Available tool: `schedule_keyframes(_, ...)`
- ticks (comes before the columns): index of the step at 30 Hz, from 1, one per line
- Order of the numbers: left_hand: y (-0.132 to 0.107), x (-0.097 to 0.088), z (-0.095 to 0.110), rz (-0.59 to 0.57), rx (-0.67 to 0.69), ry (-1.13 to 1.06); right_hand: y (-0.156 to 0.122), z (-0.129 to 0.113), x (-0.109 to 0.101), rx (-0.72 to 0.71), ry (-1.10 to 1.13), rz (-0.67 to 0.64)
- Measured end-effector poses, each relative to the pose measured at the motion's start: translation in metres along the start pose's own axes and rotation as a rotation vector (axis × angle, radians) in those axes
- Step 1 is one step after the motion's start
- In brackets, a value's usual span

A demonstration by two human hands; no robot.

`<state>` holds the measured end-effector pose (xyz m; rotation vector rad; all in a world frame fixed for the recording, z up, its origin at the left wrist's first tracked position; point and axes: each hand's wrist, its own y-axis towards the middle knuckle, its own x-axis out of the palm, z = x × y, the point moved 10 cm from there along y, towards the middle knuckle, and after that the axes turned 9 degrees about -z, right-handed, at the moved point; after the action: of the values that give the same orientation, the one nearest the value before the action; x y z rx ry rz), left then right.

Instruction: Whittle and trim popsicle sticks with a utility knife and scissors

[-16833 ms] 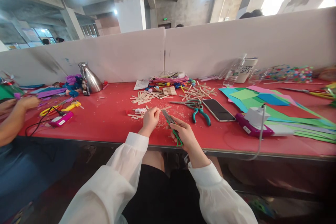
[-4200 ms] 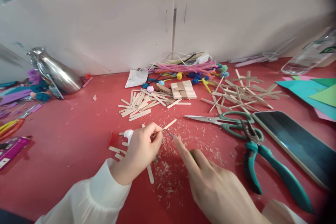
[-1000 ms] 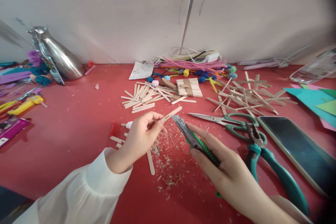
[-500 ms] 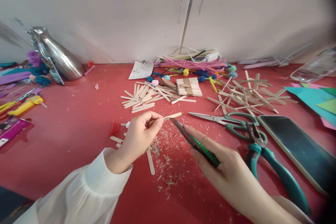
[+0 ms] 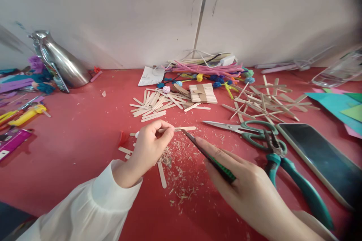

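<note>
Between thumb and fingers, my left hand (image 5: pixel 154 143) pinches a wooden craft stick (image 5: pixel 188 128) that points right. My right hand (image 5: pixel 243 177) is wrapped round a utility knife (image 5: pixel 217 165) with a dark and green handle. The knife's blade tip meets the stick just right of my left fingertips. Wood shavings (image 5: pixel 181 177) are scattered on the red table (image 5: pixel 93 139) below both hands. A loose craft stick (image 5: pixel 162 175) lies under my left wrist, with cut pieces partly hidden behind that hand.
Craft sticks (image 5: pixel 154 103) and a bundle of sticks (image 5: pixel 207 93) lie ahead. Scissors (image 5: pixel 223 126), pliers (image 5: pixel 299 184) and a phone (image 5: pixel 322 158) are at the right. A metal jug (image 5: pixel 60 62) stands back left. Pipe cleaners (image 5: pixel 203 67) line the white wall.
The stick's free end has dropped slightly and now lies more level. My right hand and the knife have shifted a little left, the blade turning more edge-on. My left hand stays almost in place.
</note>
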<state>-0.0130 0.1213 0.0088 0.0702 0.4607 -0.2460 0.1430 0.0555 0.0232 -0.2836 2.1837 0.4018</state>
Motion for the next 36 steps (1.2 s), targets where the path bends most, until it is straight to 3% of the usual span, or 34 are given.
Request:
schedule_keyframes(8, 0.000, -0.001, 0.000, 0.016, 0.010, 0.029, -0.004, -0.008, 0.003, -0.071, -0.150, 0.029)
schedule_keyframes(18, 0.000, 0.000, 0.009, 0.005, 0.085, 0.147, -0.008, -0.028, 0.001, -0.185, -0.525, 0.114)
schedule_keyframes(26, -0.002, 0.002, 0.021, -0.011, 0.157, 0.275, -0.013, -0.033, 0.004, -0.188, -0.690, 0.128)
schedule_keyframes(30, -0.004, 0.002, 0.024, 0.010, 0.188, 0.321, -0.012, -0.032, 0.006, -0.183, -0.573, 0.105)
schedule_keyframes(36, -0.007, -0.001, 0.018, 0.053, 0.161, 0.224, -0.004, -0.018, 0.005, -0.082, -0.048, -0.013)
